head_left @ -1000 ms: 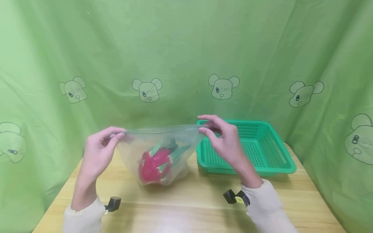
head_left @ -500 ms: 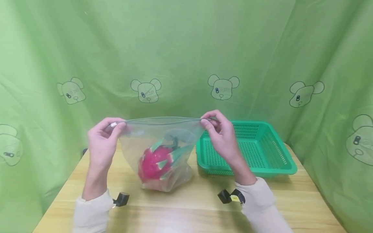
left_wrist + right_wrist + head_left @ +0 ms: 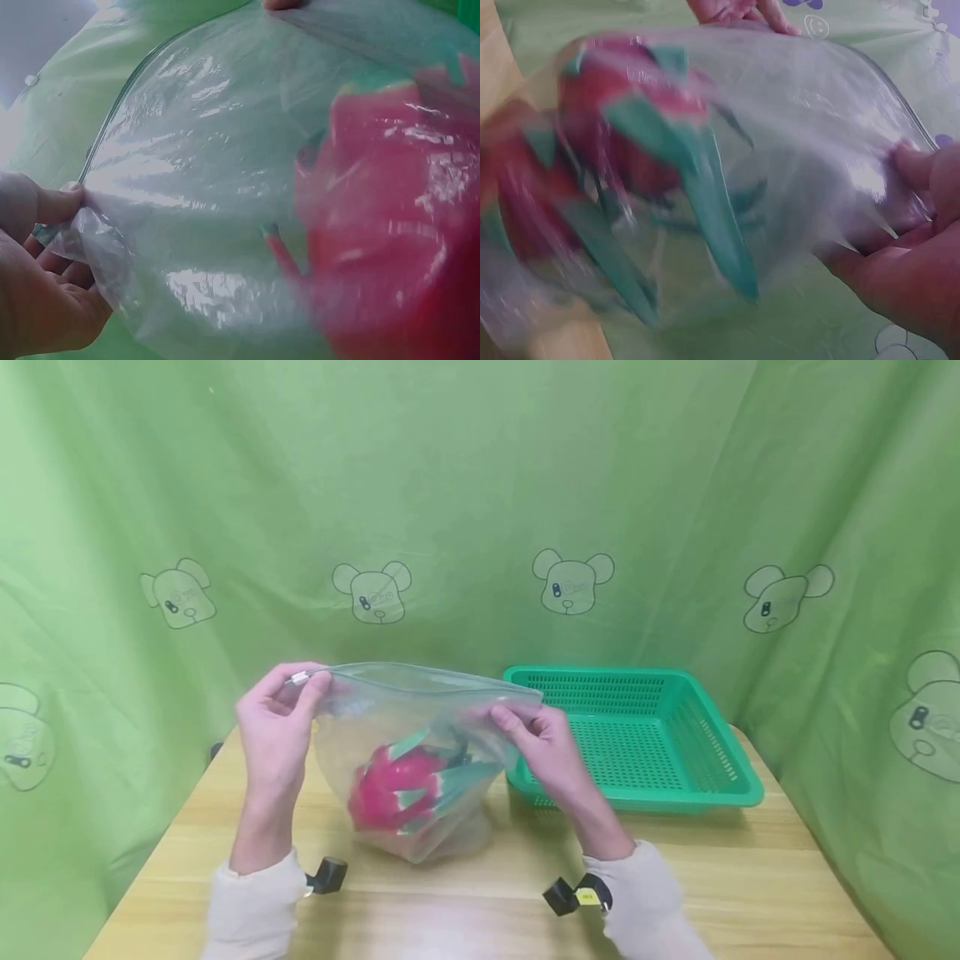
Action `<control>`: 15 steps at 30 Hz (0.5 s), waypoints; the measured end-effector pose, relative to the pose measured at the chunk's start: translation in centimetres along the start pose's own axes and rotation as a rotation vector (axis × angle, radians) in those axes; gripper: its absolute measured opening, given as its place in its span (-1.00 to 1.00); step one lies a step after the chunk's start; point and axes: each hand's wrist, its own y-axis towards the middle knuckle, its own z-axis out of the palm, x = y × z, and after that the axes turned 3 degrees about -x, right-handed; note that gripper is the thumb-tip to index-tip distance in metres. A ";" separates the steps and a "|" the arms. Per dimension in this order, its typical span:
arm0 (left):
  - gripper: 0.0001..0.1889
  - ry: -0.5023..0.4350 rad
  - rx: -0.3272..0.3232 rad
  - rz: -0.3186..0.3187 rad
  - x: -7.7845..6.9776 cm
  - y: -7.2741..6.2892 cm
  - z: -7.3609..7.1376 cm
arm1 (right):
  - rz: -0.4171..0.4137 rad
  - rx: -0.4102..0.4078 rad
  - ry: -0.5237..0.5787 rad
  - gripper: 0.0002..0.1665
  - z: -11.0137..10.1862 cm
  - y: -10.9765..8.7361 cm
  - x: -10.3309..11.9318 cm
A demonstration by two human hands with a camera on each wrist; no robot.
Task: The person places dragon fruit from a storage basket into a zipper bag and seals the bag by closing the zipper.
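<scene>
A clear zip bag (image 3: 397, 706) hangs spread between both hands, its mouth edge sloping down to the right. Inside lies a pink dragon fruit (image 3: 393, 785) with green scales; in the right wrist view, two red-and-green fruit shapes (image 3: 630, 124) show through the plastic. My left hand (image 3: 276, 731) pinches the upper left corner, right by the white slider (image 3: 299, 678). My right hand (image 3: 553, 747) grips the right side a little below the zip, thumb in front; its other fingers are partly behind the plastic. The bag's lower end is close over the table.
A green perforated basket (image 3: 637, 756) stands at the right on the wooden table (image 3: 450, 910), just behind my right hand. A green curtain (image 3: 465, 485) with bear-head drawings surrounds the table at the back and sides.
The right hand has shifted from the zip's right end down and left onto the bag's side. First the bag rose with both hands; now its right side sits lower. The left hand keeps its corner.
</scene>
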 end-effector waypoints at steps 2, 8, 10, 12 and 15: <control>-0.88 -0.057 0.024 -0.044 0.5 -0.1 -0.2 | 0.009 -0.022 0.046 -0.64 0.3 0.1 -0.1; -0.63 -0.071 0.433 -0.092 2.9 -0.8 -2.3 | 0.104 -0.085 0.149 -0.61 1.2 0.2 -0.6; -0.45 -0.054 0.642 -0.031 3.6 -1.3 -3.0 | 0.112 -0.088 0.182 -0.61 1.5 0.3 -0.8; -0.34 -0.041 0.803 0.033 4.0 -1.8 -3.5 | 0.112 -0.101 0.210 -0.64 1.8 0.4 -0.8; -0.27 -0.037 0.963 0.070 4.0 -2.5 -3.6 | 0.118 -0.130 0.235 -0.69 2.2 0.5 -0.9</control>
